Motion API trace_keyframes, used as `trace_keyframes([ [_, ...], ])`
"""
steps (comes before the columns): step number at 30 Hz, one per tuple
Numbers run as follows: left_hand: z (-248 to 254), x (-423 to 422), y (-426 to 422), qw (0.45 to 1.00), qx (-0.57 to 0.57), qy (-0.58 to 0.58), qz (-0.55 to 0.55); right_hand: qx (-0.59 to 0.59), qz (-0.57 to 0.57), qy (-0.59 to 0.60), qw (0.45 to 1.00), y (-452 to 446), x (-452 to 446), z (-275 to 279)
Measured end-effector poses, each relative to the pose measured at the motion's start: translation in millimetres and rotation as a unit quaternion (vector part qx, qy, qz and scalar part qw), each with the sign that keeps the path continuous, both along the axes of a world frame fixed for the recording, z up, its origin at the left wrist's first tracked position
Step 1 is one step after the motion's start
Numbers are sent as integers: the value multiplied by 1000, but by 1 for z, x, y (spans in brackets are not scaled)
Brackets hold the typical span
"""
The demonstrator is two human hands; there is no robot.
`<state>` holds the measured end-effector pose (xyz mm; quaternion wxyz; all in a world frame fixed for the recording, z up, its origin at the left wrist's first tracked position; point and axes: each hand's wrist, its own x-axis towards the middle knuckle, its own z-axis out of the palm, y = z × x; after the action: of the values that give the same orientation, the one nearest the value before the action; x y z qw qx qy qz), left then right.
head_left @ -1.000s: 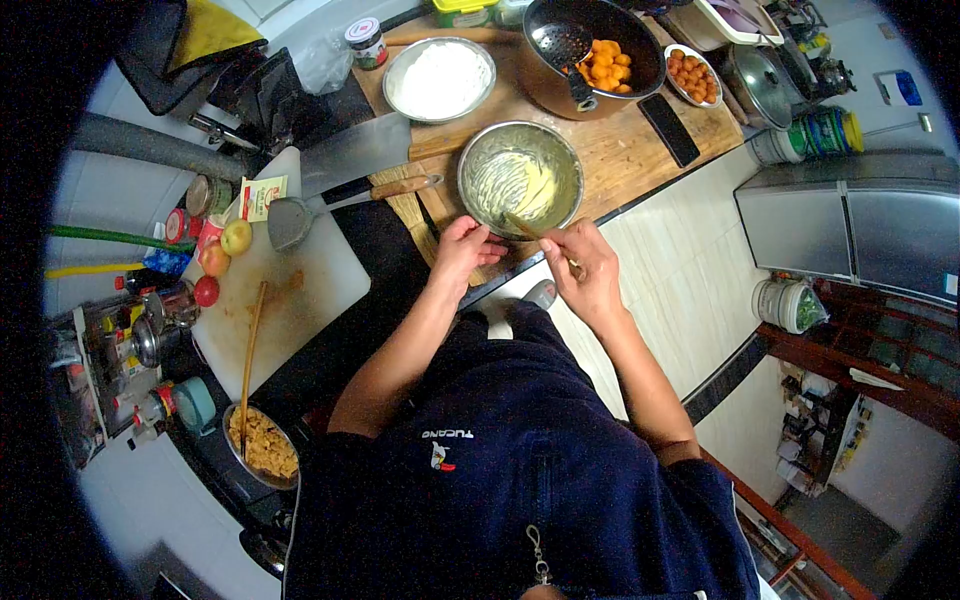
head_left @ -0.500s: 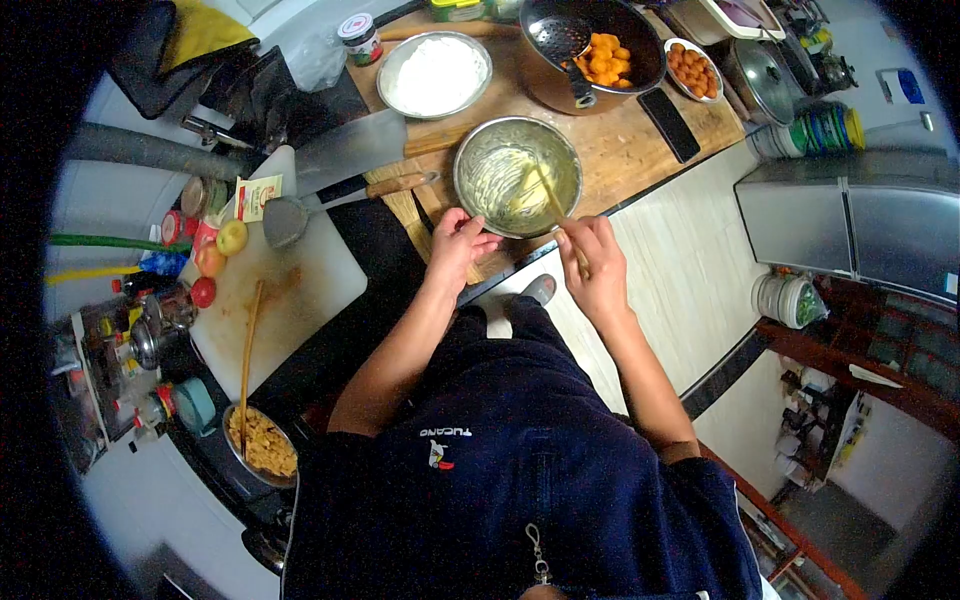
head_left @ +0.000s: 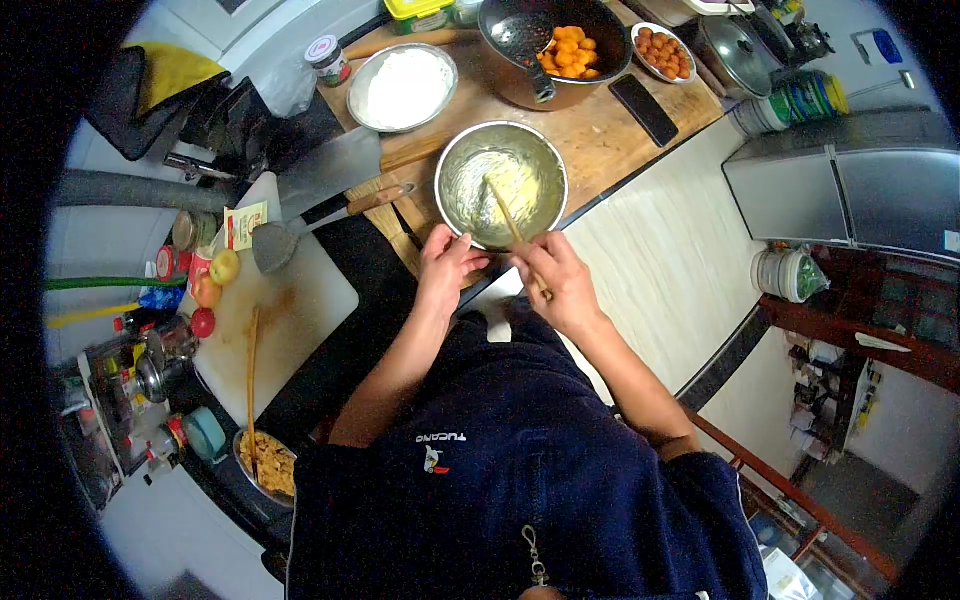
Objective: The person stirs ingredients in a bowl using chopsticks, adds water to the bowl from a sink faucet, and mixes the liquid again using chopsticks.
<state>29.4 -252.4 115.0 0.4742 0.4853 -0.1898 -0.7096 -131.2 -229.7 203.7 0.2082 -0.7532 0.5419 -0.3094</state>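
A steel bowl (head_left: 452, 170) with a pale yellow creamy mixture (head_left: 513, 186) inside stands at the front edge of the wooden board (head_left: 610, 165). My left hand (head_left: 447, 266) holds the bowl's near rim, fingers curled against its outer side. Wrapped round a pair of wooden chopsticks (head_left: 505, 212), my right hand (head_left: 555, 280) is just off the bowl's near right side, and the tips dip into the mixture. Behind stand a bowl of white powder (head_left: 405, 88) and a dark pot (head_left: 510, 80) with orange pieces and a black skimmer.
A phone (head_left: 643, 110) lies beside a dish of small brown balls (head_left: 664, 54). Left are a spatula (head_left: 275, 245), a cleaver (head_left: 325, 172), a white cutting board (head_left: 315, 300) with fruit, and a pan of brown food (head_left: 270, 465). A jar (head_left: 327, 60) stands at the back.
The chopsticks have swung leftward inside the bowl, and my right hand has moved left and a little down with them. My left hand stays at the rim. The whole view has shifted slightly.
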Motion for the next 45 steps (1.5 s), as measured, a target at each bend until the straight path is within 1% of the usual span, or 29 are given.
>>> trace_keyframes([
  [2,6,-1,1,1000,-2,-5,2,-27,-40,-14,999,-1,-4,-4],
  [6,6,-1,1,1000,-1,3,4,-5,-2,21,1000,6,-7,-8],
  [9,-1,-1,1,999,-1,26,19,-42,-42,-20,998,2,-5,-3],
  [10,-3,-2,2,999,0,33,25,-22,-45,-24,998,0,-4,-3],
  [13,-9,-1,-4,999,-6,32,27,-8,-16,0,1000,-5,-3,-7],
  [14,-9,0,-5,999,-7,27,22,-19,-25,-18,999,-5,-3,-5],
  [17,-10,1,-2,999,-12,25,20,-47,-40,-7,998,-9,-3,-5],
  [21,-9,0,-6,999,-17,34,22,-46,-43,17,998,-12,4,-14],
  [25,-7,-3,-7,996,-13,85,34,-17,9,11,1000,-18,16,-28],
  [27,-11,-2,-7,996,-11,84,30,1,50,29,998,-16,24,-24],
  [29,-20,-2,-6,995,-7,95,39,-24,60,60,996,-15,31,-27],
  [31,-25,-3,-6,991,-3,118,60,-32,63,60,996,-14,33,-24],
  [34,-21,1,-4,990,-15,134,40,-53,69,49,995,-11,29,-12],
  [35,-17,2,-3,991,-3,131,32,-62,71,43,995,-9,25,-8],
  [38,6,6,-3,992,31,123,14,-38,51,-9,998,3,6,-8],
  [40,19,6,-3,992,50,114,14,34,12,-33,999,15,-11,-21],
  [41,16,7,-1,993,43,108,9,70,-8,-45,997,20,-19,-28],
  [45,8,10,6,998,14,64,-5,119,-50,-18,991,40,-39,-41],
])
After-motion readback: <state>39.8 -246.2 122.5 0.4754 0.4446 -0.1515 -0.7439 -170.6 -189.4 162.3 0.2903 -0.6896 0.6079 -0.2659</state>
